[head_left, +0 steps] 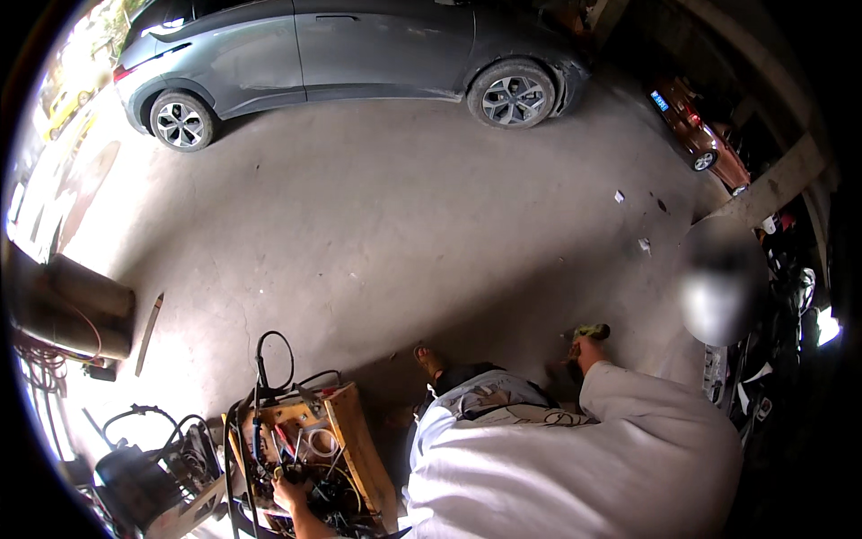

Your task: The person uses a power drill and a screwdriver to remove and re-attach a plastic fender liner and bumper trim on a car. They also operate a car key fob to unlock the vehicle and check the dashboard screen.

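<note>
Holds in the right hand (pixel 590 349) a yellow-green and black pistol-shaped tool (pixel 597 331), with the right grip closed around it, out over the grey concrete floor (pixel 404 216) and well apart from the box on the other side. Puts the left hand (pixel 289 494) down inside an open, orange-brown wooden box (pixel 375 476), among dark, tangled parts and tools; cannot tell from here whether to call the left grip closed on one of them or merely resting there. Has, just beyond those left fingers in the same box, a slim red-handled tool (pixel 285 437), a blue-handled tool (pixel 256 438) and a pale ring-shaped coil (pixel 321 442), with a looped black cable (pixel 276 335) rising past the far edge. Wears a loose, pale top (pixel 557 458) and shows one foot (pixel 429 361) on the floor between box and tool. Has a dark cylindrical machine (pixel 135 481) to the left of the box, and farther off a long, thin strip (pixel 150 334) lying on the floor near a brownish-grey bulky container (pixel 85 301). Faces a grey car (pixel 386 58) parked side-on across the floor, with a reddish-brown car (pixel 696 130) at far right.
</note>
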A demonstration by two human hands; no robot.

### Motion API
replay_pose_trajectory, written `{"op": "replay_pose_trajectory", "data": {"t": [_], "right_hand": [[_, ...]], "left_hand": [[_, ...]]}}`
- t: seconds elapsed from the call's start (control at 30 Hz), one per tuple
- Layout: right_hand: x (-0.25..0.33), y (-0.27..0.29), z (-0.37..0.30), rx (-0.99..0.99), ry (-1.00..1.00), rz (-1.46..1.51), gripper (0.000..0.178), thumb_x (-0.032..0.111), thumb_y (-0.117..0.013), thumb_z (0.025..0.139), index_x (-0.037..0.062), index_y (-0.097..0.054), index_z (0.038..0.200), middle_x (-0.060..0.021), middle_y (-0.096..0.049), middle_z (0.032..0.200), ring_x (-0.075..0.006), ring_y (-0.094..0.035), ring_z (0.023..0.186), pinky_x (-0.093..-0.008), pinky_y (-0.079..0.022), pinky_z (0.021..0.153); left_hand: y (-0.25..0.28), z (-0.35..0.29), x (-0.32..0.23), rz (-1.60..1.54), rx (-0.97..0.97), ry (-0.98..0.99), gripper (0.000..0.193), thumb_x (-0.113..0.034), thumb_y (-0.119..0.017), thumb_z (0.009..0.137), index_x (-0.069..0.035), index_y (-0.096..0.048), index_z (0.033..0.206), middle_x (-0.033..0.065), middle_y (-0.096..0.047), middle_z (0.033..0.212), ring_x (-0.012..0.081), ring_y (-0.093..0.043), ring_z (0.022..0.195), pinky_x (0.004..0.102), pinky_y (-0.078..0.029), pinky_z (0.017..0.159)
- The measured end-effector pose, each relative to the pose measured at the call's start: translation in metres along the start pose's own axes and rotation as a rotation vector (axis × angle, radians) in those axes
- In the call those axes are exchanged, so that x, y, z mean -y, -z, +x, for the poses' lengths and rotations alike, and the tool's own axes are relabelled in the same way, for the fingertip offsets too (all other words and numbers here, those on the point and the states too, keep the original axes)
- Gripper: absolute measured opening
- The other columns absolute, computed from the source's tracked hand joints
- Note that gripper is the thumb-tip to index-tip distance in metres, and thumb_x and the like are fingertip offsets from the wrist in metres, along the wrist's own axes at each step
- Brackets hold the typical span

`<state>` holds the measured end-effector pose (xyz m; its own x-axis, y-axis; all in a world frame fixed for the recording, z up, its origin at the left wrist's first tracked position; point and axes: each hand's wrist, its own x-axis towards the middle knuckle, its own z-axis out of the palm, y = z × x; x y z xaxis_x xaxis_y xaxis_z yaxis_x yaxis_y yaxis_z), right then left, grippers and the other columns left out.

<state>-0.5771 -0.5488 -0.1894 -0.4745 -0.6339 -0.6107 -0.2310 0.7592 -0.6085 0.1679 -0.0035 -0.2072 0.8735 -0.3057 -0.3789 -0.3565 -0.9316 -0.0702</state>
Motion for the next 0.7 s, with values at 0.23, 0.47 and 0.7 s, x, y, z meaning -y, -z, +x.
{"op": "replay_pose_trajectory", "data": {"t": [0.23,0.47,0.7], "right_hand": [[0.078,-0.155,-0.044,0.222,-0.029,0.225,0.02,0.007,-0.07,0.063,0.0026,-0.058,0.078,-0.0164,-0.059,0.067,-0.0321,-0.061,0.055,-0.0456,-0.054,0.055],[0.126,-0.226,-0.047,0.528,-0.049,-0.047,0.01,0.015,-0.063,0.075,0.0092,-0.055,0.075,-0.0069,-0.055,0.065,-0.0241,-0.056,0.056,-0.0378,-0.051,0.058],[0.176,-0.258,-0.14,0.453,0.129,-0.199,0.009,0.011,-0.065,0.078,0.0059,-0.058,0.08,-0.0078,-0.058,0.068,-0.0224,-0.057,0.054,-0.0374,-0.05,0.052]], "left_hand": [[0.025,-0.044,0.016,-0.223,0.009,0.12,0.062,-0.026,-0.089,0.063,-0.01,-0.067,0.118,0.0184,-0.061,0.133,0.0398,-0.065,0.109,0.0488,-0.055,0.087],[0.124,-0.102,-0.04,-0.241,-0.192,-0.005,0.048,-0.024,-0.082,0.068,-0.012,-0.068,0.111,0.0127,-0.062,0.118,0.0393,-0.067,0.095,0.0476,-0.056,0.076],[0.19,-0.161,-0.093,-0.594,-0.206,-0.026,0.04,-0.026,-0.079,0.071,-0.011,-0.071,0.107,0.0109,-0.07,0.099,0.0354,-0.067,0.093,0.0436,-0.054,0.079]]}}
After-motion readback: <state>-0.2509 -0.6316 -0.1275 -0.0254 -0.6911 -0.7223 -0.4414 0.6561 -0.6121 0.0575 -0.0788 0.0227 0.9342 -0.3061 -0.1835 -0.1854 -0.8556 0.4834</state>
